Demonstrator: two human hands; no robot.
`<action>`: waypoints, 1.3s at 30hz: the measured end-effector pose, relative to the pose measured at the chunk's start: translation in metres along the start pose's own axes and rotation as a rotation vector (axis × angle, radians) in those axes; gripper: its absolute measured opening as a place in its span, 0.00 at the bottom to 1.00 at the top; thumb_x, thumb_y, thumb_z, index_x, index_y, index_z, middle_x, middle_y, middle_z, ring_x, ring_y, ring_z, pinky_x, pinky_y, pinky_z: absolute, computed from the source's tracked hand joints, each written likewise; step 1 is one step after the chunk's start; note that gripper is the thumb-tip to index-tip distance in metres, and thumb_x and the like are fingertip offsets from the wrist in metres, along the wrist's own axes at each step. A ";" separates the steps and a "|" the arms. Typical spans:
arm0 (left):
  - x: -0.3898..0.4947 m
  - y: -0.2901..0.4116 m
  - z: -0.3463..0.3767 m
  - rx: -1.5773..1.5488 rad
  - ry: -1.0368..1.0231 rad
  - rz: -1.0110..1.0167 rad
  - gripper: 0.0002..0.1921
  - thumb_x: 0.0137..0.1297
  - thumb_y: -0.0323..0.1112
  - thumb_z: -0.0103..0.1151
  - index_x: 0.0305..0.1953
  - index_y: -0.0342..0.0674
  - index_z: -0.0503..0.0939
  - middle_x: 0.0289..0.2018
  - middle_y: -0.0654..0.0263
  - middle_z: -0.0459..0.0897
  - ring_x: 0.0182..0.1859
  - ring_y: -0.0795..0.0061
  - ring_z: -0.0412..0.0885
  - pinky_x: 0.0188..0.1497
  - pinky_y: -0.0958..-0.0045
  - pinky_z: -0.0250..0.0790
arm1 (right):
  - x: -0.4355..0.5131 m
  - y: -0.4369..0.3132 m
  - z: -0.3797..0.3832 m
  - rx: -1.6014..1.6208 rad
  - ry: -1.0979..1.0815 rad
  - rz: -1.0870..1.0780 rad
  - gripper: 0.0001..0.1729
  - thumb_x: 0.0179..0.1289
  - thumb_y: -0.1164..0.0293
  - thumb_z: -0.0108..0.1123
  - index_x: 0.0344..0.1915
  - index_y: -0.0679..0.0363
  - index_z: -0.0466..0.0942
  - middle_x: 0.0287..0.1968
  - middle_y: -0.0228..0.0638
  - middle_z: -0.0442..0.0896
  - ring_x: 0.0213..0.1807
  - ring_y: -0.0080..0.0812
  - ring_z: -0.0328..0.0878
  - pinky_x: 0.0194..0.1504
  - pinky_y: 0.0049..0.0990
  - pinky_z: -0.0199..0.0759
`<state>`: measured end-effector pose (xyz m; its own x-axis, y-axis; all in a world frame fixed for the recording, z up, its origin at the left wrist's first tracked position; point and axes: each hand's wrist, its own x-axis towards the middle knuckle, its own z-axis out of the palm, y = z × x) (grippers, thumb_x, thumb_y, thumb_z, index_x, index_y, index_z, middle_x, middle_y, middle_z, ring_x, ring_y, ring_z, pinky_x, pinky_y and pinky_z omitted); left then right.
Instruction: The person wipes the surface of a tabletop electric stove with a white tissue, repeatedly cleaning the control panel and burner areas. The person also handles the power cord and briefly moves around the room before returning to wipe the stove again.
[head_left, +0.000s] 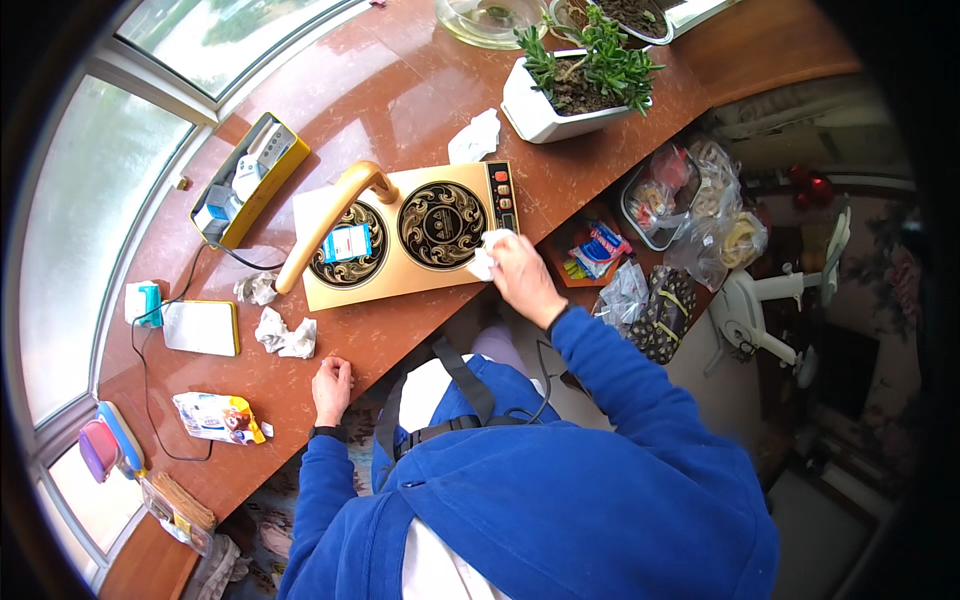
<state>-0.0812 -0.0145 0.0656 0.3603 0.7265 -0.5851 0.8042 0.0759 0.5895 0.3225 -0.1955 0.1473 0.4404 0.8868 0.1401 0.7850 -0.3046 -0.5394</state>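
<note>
My right hand (521, 279) holds a white tissue (486, 259) against the right front part of a gold-coloured electric tea stove (405, 279). This appliance has two round black patterned plates, a curved gold spout (330, 225) and a strip of buttons on its right end. A small blue and white packet (347, 242) lies on the left plate. My left hand (332, 382) rests on the counter near its front edge, fingers curled, with nothing seen in it. Crumpled tissues (285, 334) lie between that hand and the stove.
On the red-brown stone counter (405, 330) stand a white pot with a succulent (540, 112), a yellow-edged box with small packages (259, 184), a white-topped tin (199, 328) and a wipes pack (217, 418). A black cord (142, 367) runs across the left. Bagged items (705, 210) lie at right.
</note>
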 end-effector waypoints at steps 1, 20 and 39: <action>0.000 0.000 0.000 -0.015 0.003 0.000 0.10 0.74 0.37 0.59 0.41 0.36 0.81 0.26 0.63 0.87 0.28 0.75 0.86 0.34 0.71 0.78 | -0.010 -0.009 0.000 0.008 0.012 -0.010 0.12 0.60 0.76 0.67 0.44 0.68 0.81 0.49 0.45 0.79 0.55 0.52 0.77 0.57 0.43 0.74; -0.008 -0.008 0.018 -0.020 0.178 -0.031 0.10 0.73 0.38 0.61 0.39 0.36 0.81 0.25 0.62 0.85 0.29 0.72 0.84 0.36 0.67 0.74 | 0.134 0.083 0.014 0.025 0.156 0.064 0.03 0.62 0.77 0.67 0.36 0.64 0.83 0.45 0.42 0.81 0.52 0.48 0.76 0.56 0.41 0.73; 0.005 0.007 0.000 -0.049 0.015 -0.103 0.13 0.72 0.39 0.63 0.35 0.34 0.79 0.23 0.63 0.86 0.25 0.77 0.85 0.32 0.73 0.78 | 0.070 0.060 0.003 0.005 0.081 -0.064 0.02 0.61 0.80 0.63 0.34 0.62 0.80 0.42 0.44 0.79 0.49 0.50 0.75 0.52 0.43 0.74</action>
<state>-0.0735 -0.0107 0.0667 0.2699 0.7233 -0.6357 0.8122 0.1836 0.5537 0.3993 -0.1511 0.1220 0.4230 0.8735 0.2408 0.8106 -0.2461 -0.5314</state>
